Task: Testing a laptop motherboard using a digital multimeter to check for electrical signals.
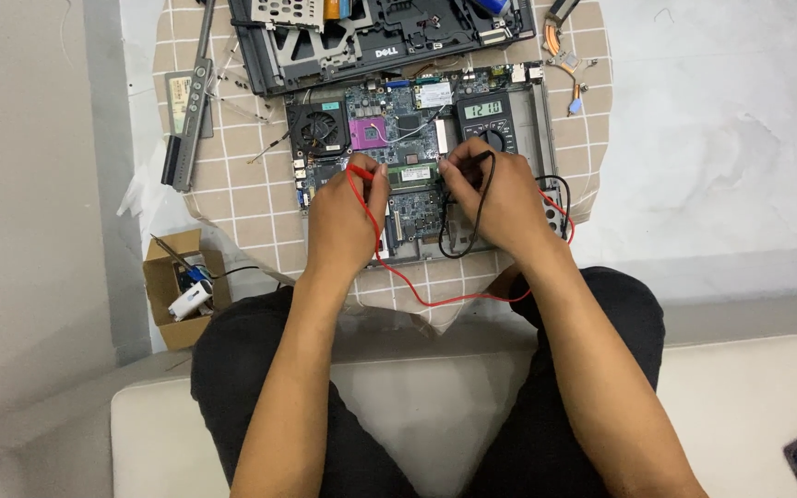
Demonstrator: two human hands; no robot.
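Observation:
An opened laptop base with a bare motherboard [398, 129] lies on a checked mat. My left hand [348, 217] pinches a red test probe [359, 173] with its tip down on the board. My right hand [495, 194] grips a black test probe [472, 159] against the board near the middle. Their red lead [435, 300] and black lead [477, 217] loop over the board toward my lap. A black multimeter [486, 120] with a lit display rests on the board's right side.
A dark laptop casing [380, 37] lies above the board. A long grey strip [194, 101] sits at the left on the mat. A small cardboard box [177, 286] holds tools near my left knee. A copper heat pipe part [569, 60] is at upper right.

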